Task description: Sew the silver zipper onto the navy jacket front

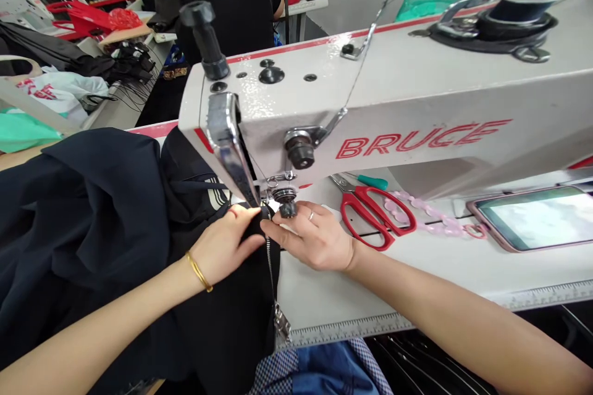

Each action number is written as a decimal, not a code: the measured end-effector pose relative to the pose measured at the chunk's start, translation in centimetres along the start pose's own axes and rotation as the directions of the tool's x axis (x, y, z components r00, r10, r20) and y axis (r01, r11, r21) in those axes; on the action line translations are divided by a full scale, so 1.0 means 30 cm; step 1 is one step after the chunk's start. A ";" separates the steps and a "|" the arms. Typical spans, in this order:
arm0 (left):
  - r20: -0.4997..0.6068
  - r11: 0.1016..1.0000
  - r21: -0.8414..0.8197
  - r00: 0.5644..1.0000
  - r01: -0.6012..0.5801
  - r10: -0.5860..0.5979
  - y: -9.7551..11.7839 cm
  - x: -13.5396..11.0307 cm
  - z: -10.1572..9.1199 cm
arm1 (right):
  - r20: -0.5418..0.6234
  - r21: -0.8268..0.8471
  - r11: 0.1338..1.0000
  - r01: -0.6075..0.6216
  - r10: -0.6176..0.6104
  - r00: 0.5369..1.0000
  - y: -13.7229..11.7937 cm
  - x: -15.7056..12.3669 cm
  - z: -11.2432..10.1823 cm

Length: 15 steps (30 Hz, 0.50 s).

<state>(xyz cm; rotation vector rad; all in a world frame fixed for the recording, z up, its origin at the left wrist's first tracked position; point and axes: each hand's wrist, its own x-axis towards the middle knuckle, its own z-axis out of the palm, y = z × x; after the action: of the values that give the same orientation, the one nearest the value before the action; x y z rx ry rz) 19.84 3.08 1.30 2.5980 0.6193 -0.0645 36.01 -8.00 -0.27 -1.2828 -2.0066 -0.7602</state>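
A dark garment (222, 315) with a metal-toothed zipper (270, 259) along its right edge lies under the head of the sewing machine (259, 99). My left hand (227, 237) rests on the cloth just left of the zipper, its thumb and forefinger apart and the fingertips close to the needle area. From the other side my right hand (315, 234) pinches the zipper's edge between thumb and fingers, right below the tension knob (288, 208). The zipper's slider (281, 323) hangs at the near end, by the table's front edge. The needle and presser foot are hidden behind the machine head and my fingers.
Red-handled scissors (375, 219), a teal-handled tool (372, 182), a pink bead strap (435, 222) and a phone (537, 216) lie right of my right hand. A ruler strip (352, 325) runs along the front edge. Another person (227, 6) sits beyond the machine.
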 end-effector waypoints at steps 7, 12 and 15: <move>0.005 0.844 0.452 0.947 -0.288 0.320 0.013 -0.076 0.045 | 0.237 0.073 0.983 -0.171 0.149 0.960 -0.021 -0.012 0.052; -0.082 0.850 0.396 0.908 -0.348 0.410 -0.017 -0.103 0.034 | 0.455 0.134 0.939 -0.318 0.227 0.861 -0.049 -0.012 0.069; -0.145 0.902 0.291 0.917 -0.319 0.372 -0.032 -0.073 -0.008 | 0.483 0.230 0.903 -0.362 0.217 0.848 -0.059 -0.011 0.059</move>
<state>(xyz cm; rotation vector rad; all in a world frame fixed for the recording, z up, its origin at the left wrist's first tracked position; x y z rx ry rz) 17.45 3.03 1.43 2.9580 0.2094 0.2464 34.14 -7.48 -1.88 -1.6213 -2.0904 0.0182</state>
